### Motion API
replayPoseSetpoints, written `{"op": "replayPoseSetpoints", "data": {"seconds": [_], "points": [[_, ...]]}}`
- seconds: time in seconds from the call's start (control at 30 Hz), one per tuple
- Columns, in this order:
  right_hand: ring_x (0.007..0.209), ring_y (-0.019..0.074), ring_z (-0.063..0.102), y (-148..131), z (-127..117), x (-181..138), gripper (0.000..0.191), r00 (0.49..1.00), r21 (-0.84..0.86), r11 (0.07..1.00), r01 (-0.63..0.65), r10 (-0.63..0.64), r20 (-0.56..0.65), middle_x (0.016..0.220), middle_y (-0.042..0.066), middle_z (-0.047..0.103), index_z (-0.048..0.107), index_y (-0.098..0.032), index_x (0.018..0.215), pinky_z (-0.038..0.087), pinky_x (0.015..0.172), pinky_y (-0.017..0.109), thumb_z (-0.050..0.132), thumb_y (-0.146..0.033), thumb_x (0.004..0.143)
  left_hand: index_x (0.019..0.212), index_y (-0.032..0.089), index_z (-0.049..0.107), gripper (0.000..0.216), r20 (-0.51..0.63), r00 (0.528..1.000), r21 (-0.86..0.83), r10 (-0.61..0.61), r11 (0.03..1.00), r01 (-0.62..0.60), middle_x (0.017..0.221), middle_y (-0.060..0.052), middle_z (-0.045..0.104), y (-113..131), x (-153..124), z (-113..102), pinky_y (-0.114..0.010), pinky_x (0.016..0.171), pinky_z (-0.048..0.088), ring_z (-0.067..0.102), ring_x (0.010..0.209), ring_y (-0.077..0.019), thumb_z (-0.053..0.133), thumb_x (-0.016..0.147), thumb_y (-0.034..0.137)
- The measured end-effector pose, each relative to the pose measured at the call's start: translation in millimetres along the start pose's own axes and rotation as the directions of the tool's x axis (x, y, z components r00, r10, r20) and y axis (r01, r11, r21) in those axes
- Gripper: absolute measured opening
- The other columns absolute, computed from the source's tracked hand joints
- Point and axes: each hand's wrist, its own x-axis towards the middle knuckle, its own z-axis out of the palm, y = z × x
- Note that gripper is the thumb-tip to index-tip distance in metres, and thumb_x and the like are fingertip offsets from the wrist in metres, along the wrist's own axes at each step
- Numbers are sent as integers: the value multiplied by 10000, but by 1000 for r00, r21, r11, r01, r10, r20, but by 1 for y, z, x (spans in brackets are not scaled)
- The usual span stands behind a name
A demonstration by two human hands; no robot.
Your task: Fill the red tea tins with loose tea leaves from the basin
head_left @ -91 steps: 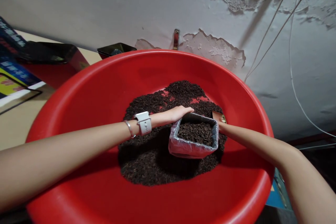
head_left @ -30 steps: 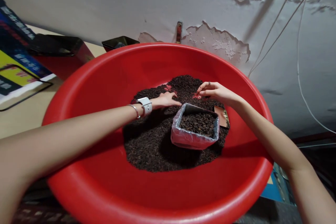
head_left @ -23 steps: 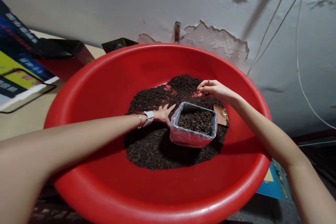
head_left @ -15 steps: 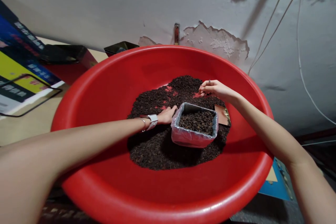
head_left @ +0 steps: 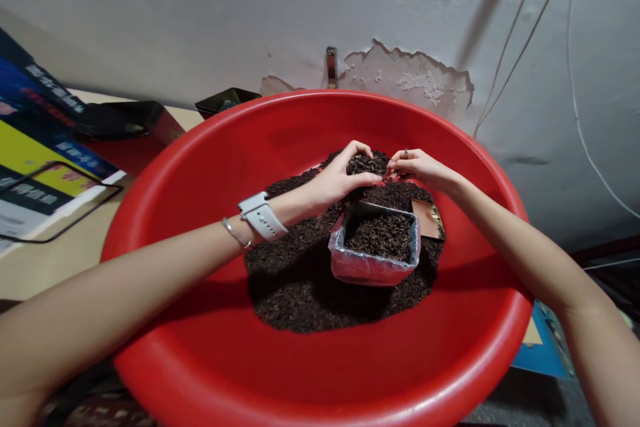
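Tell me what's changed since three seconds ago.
The left hand has come off the plastic-lined box and moved beyond it, now curling around a clump of dark dried leaves. The right hand has shifted from the box's right side to the farther part of the leaves. The box still stands on the leaves in the red tub, the tan rectangular piece at its right.

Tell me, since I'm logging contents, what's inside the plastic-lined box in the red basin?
Dark, loose shreds lie inside the plastic-lined box. Only their top layer shows; the box's floor and anything deeper are covered by them.
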Motion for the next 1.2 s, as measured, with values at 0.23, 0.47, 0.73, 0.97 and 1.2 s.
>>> {"op": "replayPoseSetpoints", "data": {"seconds": [0.23,0.47,0.73,0.97,1.2], "points": [[560,85,575,6,-2,2,21,1000,-22,1000,-14,13,-26,631,19,651,625,-138,671,456,536,186,643,-127,670,976,207,472,360,169,975,64,146,985,-159,1071,-22,546,12,-21,12,-334,903,409,505,1043,-208,659,715,370],[500,65,517,10,-3,2,25,1000,-50,999,2,-3,-3,563,-13,599,621,-144,644,405,482,176,637,-143,626,1062,211,512,410,266,950,-148,163,981,-127,1115,-57,632,11,-19,9,-411,951,419,571,1094,-229,703,732,362],[568,87,563,17,-7,7,52,1000,-87,996,2,-1,9,631,14,640,628,-148,678,431,524,190,653,-180,644,1171,207,555,389,304,939,1,162,985,-171,1081,-62,678,13,-20,6,-394,914,447,611,1032,-223,593,832,394],[635,131,561,52,-21,20,82,990,-513,847,-138,131,-49,716,32,647,626,-153,753,431,571,239,671,-212,720,1012,189,637,216,627,739,512,247,584,-630,1018,-73,678,-20,-18,21,-346,884,399,576,969,-218,495,899,308],[1179,338,523,92,-29,21,648,852,-736,429,-523,258,-455,1328,249,506,454,-63,1305,419,934,393,612,-466,823,991,174,621,205,613,738,597,284,446,-667,988,-52,666,-21,-22,26,-332,843,384,562,928,-199,489,927,317]]}}
